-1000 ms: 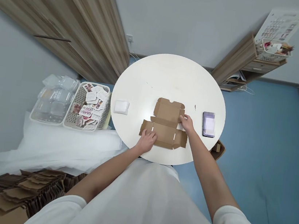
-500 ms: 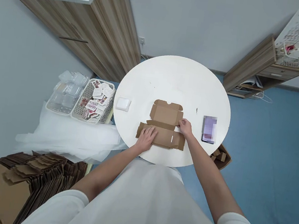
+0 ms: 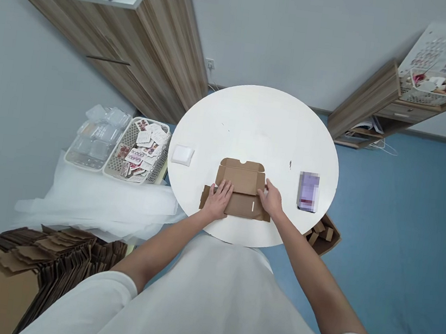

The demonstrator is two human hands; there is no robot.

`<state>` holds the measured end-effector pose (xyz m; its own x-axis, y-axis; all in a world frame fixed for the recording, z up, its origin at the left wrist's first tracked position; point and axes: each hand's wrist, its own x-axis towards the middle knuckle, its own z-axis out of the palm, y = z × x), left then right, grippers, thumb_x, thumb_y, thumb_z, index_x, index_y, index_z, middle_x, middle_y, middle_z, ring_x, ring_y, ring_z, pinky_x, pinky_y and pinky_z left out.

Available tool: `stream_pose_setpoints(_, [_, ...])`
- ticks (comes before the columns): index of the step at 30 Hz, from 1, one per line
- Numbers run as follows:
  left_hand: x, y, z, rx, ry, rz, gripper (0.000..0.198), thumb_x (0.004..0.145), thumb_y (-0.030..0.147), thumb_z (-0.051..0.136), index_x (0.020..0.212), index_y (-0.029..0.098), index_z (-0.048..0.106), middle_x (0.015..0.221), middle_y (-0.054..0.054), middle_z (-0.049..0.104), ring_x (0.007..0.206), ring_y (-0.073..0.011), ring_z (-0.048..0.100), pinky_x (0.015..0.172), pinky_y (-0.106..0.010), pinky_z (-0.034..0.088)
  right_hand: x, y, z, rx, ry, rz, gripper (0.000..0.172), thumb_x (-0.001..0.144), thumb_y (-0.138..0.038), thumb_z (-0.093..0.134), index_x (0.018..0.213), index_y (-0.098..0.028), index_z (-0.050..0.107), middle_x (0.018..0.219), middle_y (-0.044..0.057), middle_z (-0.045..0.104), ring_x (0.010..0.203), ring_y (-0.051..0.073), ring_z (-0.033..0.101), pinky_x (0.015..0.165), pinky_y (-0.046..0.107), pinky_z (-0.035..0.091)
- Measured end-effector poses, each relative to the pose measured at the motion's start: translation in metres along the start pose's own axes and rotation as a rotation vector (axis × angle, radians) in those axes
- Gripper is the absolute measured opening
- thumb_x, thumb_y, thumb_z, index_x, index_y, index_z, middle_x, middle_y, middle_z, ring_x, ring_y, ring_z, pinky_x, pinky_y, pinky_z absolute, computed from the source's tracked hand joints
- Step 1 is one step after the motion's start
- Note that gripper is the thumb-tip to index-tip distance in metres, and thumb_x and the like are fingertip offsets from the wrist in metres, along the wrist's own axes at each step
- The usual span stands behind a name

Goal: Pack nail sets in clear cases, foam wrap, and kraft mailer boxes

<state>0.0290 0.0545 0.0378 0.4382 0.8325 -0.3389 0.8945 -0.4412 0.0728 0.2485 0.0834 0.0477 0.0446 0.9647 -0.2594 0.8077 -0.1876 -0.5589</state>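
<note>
A flat, unfolded brown cardboard box blank (image 3: 241,180) lies on the round white table (image 3: 257,122) near its front edge. My left hand (image 3: 218,200) lies flat on the blank's left part with fingers stretched out. On the blank's right part my right hand (image 3: 270,199) presses down, fingers extended. Neither hand holds anything.
A phone (image 3: 308,191) lies on the table's right side and a small white pad (image 3: 183,154) on its left. Left of the table stand a basket of small cards (image 3: 140,149) and clear trays (image 3: 91,136). Flat box blanks (image 3: 47,253) are stacked at lower left. A box of scraps (image 3: 323,236) sits under the right edge.
Both hands have slid inward over the blank. The right hand moved from the blank's right edge onto its surface, and the left hand moved up and right. The blank sits closer to me.
</note>
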Motion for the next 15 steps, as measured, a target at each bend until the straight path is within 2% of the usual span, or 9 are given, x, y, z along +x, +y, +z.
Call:
stream_pose_setpoints(2, [-0.001,0.000,0.001,-0.021,0.002,0.006,0.109,0.053,0.041,0.069,0.139,0.015,0.007,0.146,-0.013,0.009,0.132,-0.0332,-0.012,0.103,-0.055,0.001,-0.012,-0.003,0.001,-0.161,0.069,-0.126,0.073,0.075,-0.045,0.046,0.136,-0.016,0.019,0.134,0.015,0.037,0.121,0.030,0.033,0.093,0.043,0.028])
stream_pose_setpoints(3, [-0.001,0.000,0.001,-0.033,0.007,0.009,0.108,0.053,0.040,0.069,0.139,0.015,0.008,0.145,-0.013,0.011,0.132,-0.0332,-0.010,0.103,-0.055,0.001,-0.019,-0.005,0.002,-0.238,0.039,-0.219,0.083,0.072,-0.048,0.048,0.138,-0.015,0.012,0.141,0.015,0.026,0.128,0.031,0.022,0.098,0.045,0.022])
stream_pose_setpoints(6, [0.001,0.000,-0.001,-0.072,0.022,0.016,0.108,0.051,0.036,0.073,0.138,0.015,0.012,0.144,-0.016,0.017,0.132,-0.0341,-0.006,0.103,-0.056,0.002,-0.034,-0.006,0.011,-0.428,-0.201,-0.481,0.101,0.063,-0.057,0.056,0.139,-0.017,0.004,0.146,0.011,0.011,0.133,0.030,0.005,0.103,0.044,0.010])
stream_pose_setpoints(8, [0.003,0.001,-0.005,-0.090,0.020,0.020,0.112,0.047,0.037,0.075,0.138,0.015,0.014,0.143,-0.017,0.019,0.132,-0.0352,-0.006,0.102,-0.057,0.003,-0.038,-0.007,0.019,-0.517,-0.280,-0.525,0.109,0.057,-0.058,0.061,0.139,-0.017,0.001,0.146,0.011,0.008,0.134,0.030,0.002,0.104,0.045,0.007])
stream_pose_setpoints(12, [-0.006,-0.002,-0.011,-0.112,0.054,-0.018,0.123,0.039,0.047,0.077,0.138,0.015,0.012,0.144,-0.018,0.009,0.131,-0.0369,-0.011,0.102,-0.057,0.003,-0.036,-0.006,0.031,-0.584,-0.268,-0.463,0.111,0.057,-0.052,0.064,0.139,-0.016,-0.001,0.146,0.014,0.008,0.134,0.030,0.004,0.103,0.048,0.006])
stream_pose_setpoints(15, [-0.030,-0.017,-0.003,-0.200,0.129,-0.222,0.127,0.040,0.057,0.073,0.139,0.015,0.004,0.145,-0.020,-0.002,0.130,-0.0385,-0.011,0.100,-0.059,0.007,-0.033,-0.006,0.034,-0.582,-0.259,-0.445,0.109,0.058,-0.050,0.065,0.139,-0.016,0.000,0.146,0.014,0.009,0.133,0.030,0.005,0.103,0.049,0.006])
